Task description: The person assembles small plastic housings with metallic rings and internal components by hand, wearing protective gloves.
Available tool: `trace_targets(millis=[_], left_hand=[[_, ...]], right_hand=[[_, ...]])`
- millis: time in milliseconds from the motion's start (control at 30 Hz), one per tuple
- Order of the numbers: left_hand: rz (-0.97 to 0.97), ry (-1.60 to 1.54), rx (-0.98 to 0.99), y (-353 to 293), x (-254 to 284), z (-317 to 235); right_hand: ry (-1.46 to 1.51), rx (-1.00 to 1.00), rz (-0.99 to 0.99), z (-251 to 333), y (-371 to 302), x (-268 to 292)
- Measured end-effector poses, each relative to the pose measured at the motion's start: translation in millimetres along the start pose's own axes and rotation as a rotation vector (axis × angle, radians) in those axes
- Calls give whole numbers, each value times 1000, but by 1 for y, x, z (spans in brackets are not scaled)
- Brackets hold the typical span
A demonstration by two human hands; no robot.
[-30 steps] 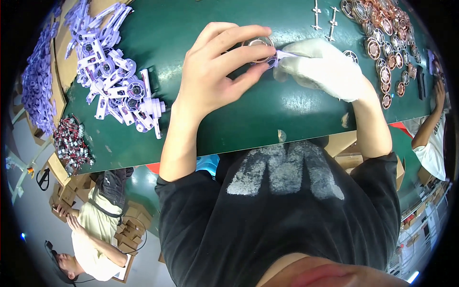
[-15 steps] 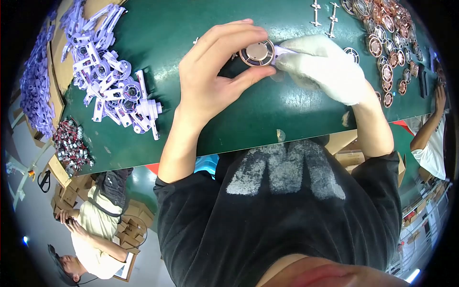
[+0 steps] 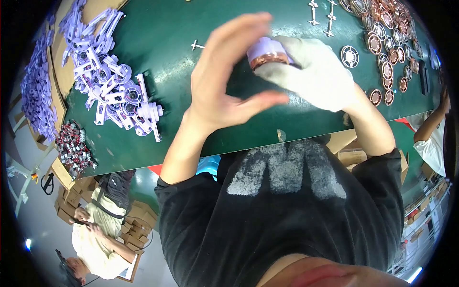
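Observation:
My right hand [image 3: 311,69], in a white glove, grips a small light-purple fan housing [image 3: 267,49] with a copper-coloured ring round its lower edge. The part is tilted so its side shows; the copper face is turned out of sight. Bare and slightly blurred, my left hand [image 3: 222,79] curves beside the housing. Its thumb and fingers are spread wide, with a gap between them and the part. On the green table nearest the right hand lies a round spoked disc [image 3: 349,56].
Purple fan parts [image 3: 114,91] are heaped at left, above a pile of small wired components [image 3: 75,148]. Copper and silver discs [image 3: 387,43] crowd the far right. Small metal pieces [image 3: 331,19] lie at the back. One person [image 3: 103,244] stands lower left; another person's arm [image 3: 432,119] is at right.
My left hand has let go of the part and opened. My right hand has tipped the part, so its copper face no longer shows. The spoked disc is now uncovered.

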State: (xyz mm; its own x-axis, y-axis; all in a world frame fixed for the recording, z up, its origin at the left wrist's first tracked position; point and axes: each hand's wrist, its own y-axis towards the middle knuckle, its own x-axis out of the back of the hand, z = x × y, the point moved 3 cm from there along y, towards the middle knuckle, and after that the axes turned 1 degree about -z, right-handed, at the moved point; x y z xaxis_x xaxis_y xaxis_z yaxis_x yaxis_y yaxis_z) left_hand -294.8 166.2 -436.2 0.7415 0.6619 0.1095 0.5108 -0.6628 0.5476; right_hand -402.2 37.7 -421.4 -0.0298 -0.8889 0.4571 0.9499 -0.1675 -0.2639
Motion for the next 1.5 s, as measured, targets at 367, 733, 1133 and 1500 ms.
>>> trace_targets(millis=[367,733,1133,1500], left_hand=[[380,107,451,35,7,9],[-46,29,437,142,52,44],[-55,1755,512,11,173,1],[81,1100,-472,16,-29,-32]], right_hand=[[-18,-78,-224,-14,1,-10],[185,-88,-287,-12,9,-19],[-76,215,-342,-29,11,-17],[1177,55,-88,-25,11,1]])
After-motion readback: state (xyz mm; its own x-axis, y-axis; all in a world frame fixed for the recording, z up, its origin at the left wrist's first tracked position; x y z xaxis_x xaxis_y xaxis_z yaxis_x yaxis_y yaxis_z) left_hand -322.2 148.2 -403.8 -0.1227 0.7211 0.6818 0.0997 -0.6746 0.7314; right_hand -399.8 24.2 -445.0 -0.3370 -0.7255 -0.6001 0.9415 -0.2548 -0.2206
